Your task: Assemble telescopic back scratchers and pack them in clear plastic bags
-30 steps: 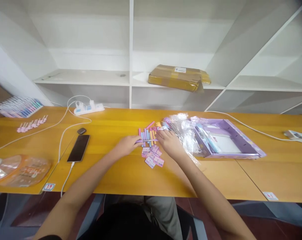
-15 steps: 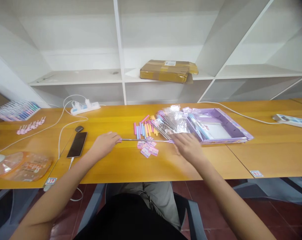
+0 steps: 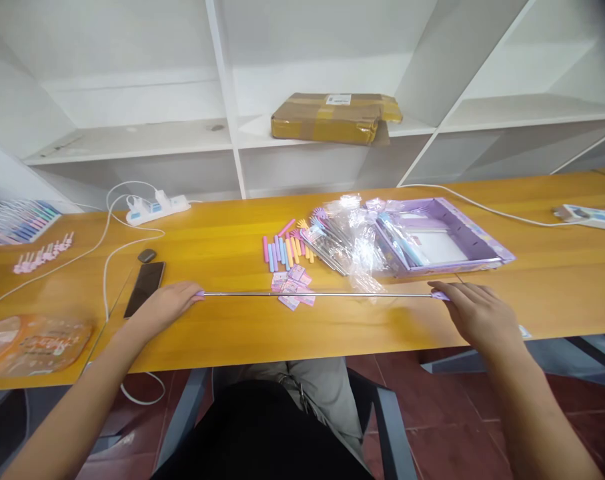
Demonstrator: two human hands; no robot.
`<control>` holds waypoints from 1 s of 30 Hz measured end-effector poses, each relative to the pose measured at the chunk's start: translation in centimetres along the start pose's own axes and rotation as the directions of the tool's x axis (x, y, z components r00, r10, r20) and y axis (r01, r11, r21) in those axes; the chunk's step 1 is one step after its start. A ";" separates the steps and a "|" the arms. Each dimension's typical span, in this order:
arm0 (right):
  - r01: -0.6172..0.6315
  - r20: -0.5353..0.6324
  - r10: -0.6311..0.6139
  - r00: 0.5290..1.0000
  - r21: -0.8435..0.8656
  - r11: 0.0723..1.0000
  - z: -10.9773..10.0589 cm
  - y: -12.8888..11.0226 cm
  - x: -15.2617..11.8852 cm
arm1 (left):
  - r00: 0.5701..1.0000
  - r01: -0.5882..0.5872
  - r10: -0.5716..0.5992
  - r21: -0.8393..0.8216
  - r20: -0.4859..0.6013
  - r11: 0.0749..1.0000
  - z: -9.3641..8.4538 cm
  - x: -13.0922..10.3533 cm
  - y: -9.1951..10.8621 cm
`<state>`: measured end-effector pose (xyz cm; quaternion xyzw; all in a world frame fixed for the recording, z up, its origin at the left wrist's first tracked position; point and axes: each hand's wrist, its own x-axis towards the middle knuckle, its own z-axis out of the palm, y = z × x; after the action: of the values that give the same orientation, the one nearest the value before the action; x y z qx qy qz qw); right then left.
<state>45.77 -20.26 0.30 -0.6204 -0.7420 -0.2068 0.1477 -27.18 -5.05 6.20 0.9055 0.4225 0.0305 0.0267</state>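
My left hand pinches one purple end of a thin telescopic metal rod. The other purple end is gripped by my right hand, so the rod stretches level between both hands, over the table. Behind the rod lie small pink-and-purple printed cards, partly crossed by it. Short coloured tubes in pink, blue, purple and yellow are grouped just beyond. To their right sit small hand-shaped heads, metal rods and clear plastic bags.
A purple tray holds packaged pieces at the right. On the left are a phone, a bottle, a power strip with cables, and pink pieces. A cardboard box rests on the shelf behind.
My hands have moved apart, the left one leftward and the right one far to the right. The rod between them has been drawn out to more than twice its length.
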 end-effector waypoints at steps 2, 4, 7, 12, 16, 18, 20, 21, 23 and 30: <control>-0.021 0.046 0.020 0.999 0.020 1.000 0.4 0.0 -1.0 | 1.000 0.004 -0.003 -0.016 0.031 1.000 0.1 0.0 0.3; -0.046 0.098 0.043 0.994 0.035 0.998 0.6 0.0 -2.1 | 1.000 -0.002 0.002 -0.027 0.031 1.000 0.0 -0.2 0.5; -0.133 0.194 0.122 0.973 0.042 0.990 0.6 -0.3 -3.2 | 1.000 -0.003 0.003 -0.018 0.000 1.000 -0.2 -0.3 0.6; -0.246 0.268 0.229 0.936 0.030 0.969 0.1 -1.2 -2.8 | 0.998 0.040 -0.039 0.021 -0.051 0.999 -0.1 -0.2 0.5; -0.312 0.292 0.293 0.910 0.017 0.950 0.1 -1.4 -2.3 | 0.998 0.001 -0.003 -0.034 -0.065 0.999 0.0 -0.5 0.9; -0.349 0.302 0.328 0.895 0.016 0.937 0.3 -1.2 -2.6 | 0.995 -0.024 0.020 -0.037 -0.096 0.999 -0.2 -0.8 1.3; -0.388 0.305 0.360 0.882 0.032 0.921 0.6 -1.0 -3.2 | 0.990 -0.031 0.031 0.000 -0.135 1.000 -0.3 -1.3 1.7; -0.407 0.306 0.377 0.874 0.038 0.913 0.8 -1.0 -3.5 | 0.988 -0.028 0.032 0.025 -0.154 0.999 -0.3 -1.5 1.9; -0.441 0.304 0.409 0.861 0.044 0.896 1.0 -1.1 -4.0 | 0.982 -0.026 0.039 0.072 -0.187 0.997 -0.1 -1.8 1.9; -0.426 0.193 0.393 0.899 0.185 0.886 0.0 -3.2 -3.3 | 0.983 -0.001 0.032 0.164 -0.182 0.986 0.4 -1.5 1.1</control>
<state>43.27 -23.58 -1.68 -0.7565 -0.6213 -0.0394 0.2002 -27.23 -6.93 5.89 0.9014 0.4167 0.0796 -0.0870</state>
